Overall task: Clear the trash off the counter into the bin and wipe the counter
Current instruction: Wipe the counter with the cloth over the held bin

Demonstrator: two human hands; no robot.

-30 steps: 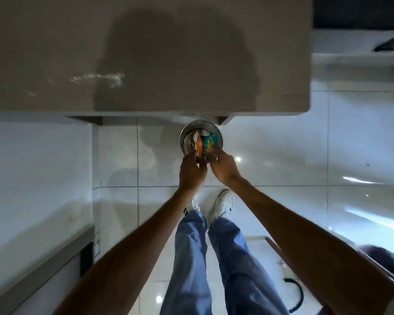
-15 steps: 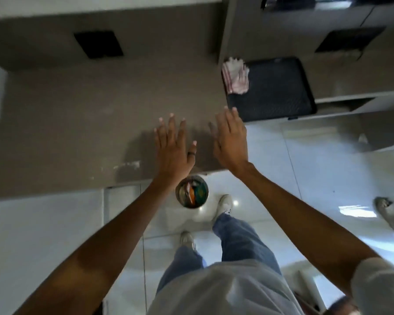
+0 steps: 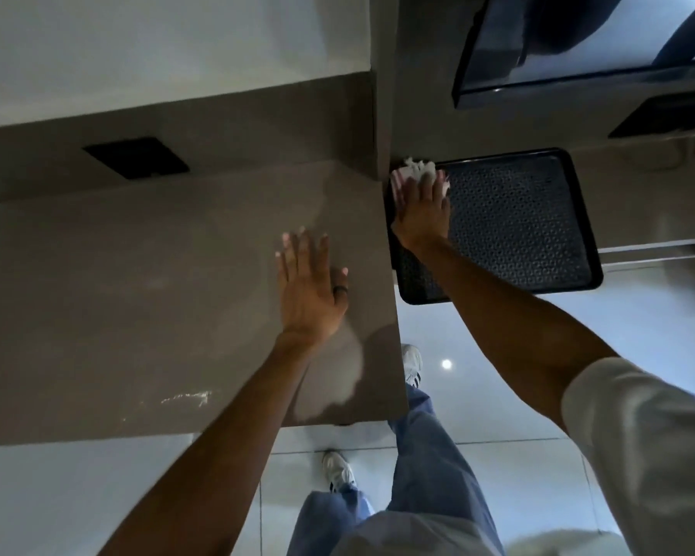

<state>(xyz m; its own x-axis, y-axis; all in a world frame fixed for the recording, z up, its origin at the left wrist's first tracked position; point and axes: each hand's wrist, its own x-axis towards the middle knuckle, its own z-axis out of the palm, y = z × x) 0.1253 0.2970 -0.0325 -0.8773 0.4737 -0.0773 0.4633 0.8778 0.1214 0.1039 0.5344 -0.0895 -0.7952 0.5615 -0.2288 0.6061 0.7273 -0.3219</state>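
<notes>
Cloth: a crumpled white and pinkish rag (image 3: 418, 172) lies at the far left corner of the black tray (image 3: 538, 218), which sits on the counter just past a wall corner.
Right hand: the right hand (image 3: 420, 212) is stretched out over the tray with its fingers (image 3: 428, 186) extended and lying across the cloth — they cover its near part, while tufts show beyond and between the fingertips. The fingers look open, not yet curled around the fabric; whether they already press on it cannot be told.
Left hand: the left hand (image 3: 309, 290) hovers flat and spread over the brown counter (image 3: 137, 294), holding nothing, with a dark ring on the thumb.
Handling: the cloth is likely light, soft and limp, so it should bunch up easily. A judged good hold is a whole-hand scrunch of the central heap, since a pinch at one edge would let the rest trail.
Counter state: no loose trash shows on the surface in view; whitish smears (image 3: 185, 397) lie near the front edge and a pale sheen sits close to the right corner.
Step in hand: probably fetching the cloth so wiping can start — the trash part appears done as far as the view shows.
</notes>
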